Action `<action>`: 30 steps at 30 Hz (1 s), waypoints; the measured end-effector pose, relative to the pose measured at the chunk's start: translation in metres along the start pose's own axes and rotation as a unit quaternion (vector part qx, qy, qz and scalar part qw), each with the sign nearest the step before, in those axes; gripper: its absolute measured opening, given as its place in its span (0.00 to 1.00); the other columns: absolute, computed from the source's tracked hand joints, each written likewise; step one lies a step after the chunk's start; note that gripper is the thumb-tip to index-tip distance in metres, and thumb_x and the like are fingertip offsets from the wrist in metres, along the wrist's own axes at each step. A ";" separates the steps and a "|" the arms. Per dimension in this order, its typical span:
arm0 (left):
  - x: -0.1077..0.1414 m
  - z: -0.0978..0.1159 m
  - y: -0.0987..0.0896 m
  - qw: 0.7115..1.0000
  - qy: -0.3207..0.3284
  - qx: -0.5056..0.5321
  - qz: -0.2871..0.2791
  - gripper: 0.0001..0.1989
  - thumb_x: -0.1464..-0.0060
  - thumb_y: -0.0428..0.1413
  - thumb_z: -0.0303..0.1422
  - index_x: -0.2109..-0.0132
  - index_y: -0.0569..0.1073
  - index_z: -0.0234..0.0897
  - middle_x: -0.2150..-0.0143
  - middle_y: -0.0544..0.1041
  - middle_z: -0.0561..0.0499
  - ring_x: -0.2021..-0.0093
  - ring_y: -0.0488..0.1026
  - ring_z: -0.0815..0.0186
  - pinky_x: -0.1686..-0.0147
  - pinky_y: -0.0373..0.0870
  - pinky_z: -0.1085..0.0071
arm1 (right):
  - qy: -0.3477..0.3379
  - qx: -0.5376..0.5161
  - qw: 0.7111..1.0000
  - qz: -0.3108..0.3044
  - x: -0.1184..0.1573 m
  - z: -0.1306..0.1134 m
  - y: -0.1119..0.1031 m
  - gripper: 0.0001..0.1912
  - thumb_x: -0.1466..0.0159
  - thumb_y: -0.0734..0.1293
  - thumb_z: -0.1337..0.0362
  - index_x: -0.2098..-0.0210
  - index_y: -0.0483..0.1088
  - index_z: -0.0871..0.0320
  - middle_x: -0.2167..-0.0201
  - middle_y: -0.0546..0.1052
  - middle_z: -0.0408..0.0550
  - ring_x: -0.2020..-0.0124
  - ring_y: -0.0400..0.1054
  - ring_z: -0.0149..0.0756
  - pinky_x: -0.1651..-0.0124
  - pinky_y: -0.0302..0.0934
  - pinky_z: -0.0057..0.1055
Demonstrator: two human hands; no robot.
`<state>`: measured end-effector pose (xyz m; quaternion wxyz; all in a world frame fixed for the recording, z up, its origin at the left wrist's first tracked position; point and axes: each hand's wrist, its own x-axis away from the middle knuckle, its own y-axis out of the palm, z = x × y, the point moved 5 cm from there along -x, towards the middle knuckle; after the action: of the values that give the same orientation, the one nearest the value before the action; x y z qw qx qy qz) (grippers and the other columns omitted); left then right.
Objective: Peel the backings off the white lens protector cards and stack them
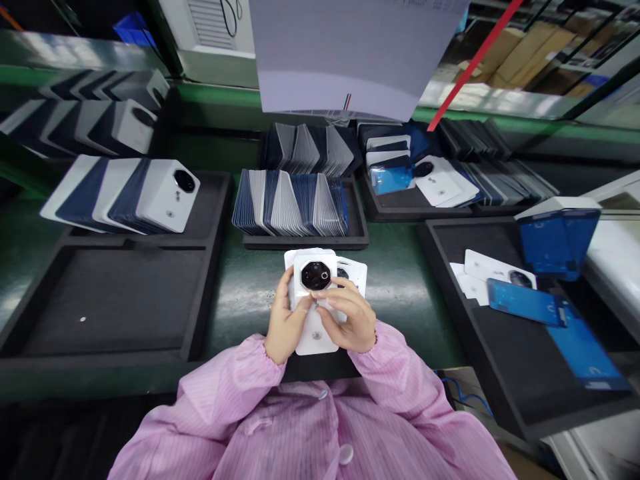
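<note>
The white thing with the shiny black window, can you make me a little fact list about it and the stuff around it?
White panel: has an eight-sided black window
Left hand: holds its left edge
Right hand: fingers near the window
Behind it: more white panels
Left tray: white and dark blue panels at the back
Right tray: white and bright blue pieces
Sleeves: pink, striped
</note>
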<state>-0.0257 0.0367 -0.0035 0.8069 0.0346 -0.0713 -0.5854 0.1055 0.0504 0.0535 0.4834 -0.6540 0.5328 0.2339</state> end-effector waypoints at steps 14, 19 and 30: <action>0.002 -0.006 0.003 0.999 -0.047 0.024 -0.011 0.28 0.45 0.58 0.36 0.39 0.61 0.42 0.36 0.66 0.44 0.37 0.65 0.58 0.40 0.63 0.62 | 0.242 0.084 0.963 -0.082 0.002 0.032 -0.002 0.36 0.36 0.66 0.61 0.33 0.48 0.56 0.33 0.56 0.61 0.31 0.47 0.51 0.34 0.51 0.56; 0.005 -0.010 0.005 0.994 -0.084 0.059 -0.030 0.29 0.47 0.59 0.38 0.39 0.62 0.42 0.37 0.66 0.43 0.40 0.68 0.56 0.45 0.69 0.61 | 0.259 0.027 0.965 -0.026 0.000 0.033 -0.005 0.29 0.39 0.68 0.63 0.40 0.61 0.55 0.40 0.65 0.58 0.37 0.59 0.48 0.36 0.57 0.50; 0.001 -0.003 0.000 0.994 -0.078 0.083 0.008 0.26 0.45 0.57 0.37 0.40 0.62 0.41 0.39 0.70 0.43 0.43 0.71 0.58 0.47 0.70 0.63 | 0.339 0.032 0.904 0.259 0.028 0.103 -0.092 0.21 0.40 0.66 0.64 0.47 0.62 0.55 0.57 0.75 0.51 0.60 0.75 0.41 0.60 0.72 0.37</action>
<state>-0.0247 0.0353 -0.0064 0.7978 0.0551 -0.1822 -0.5721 0.2215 0.1249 0.0221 0.2169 -0.5172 0.8221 0.0978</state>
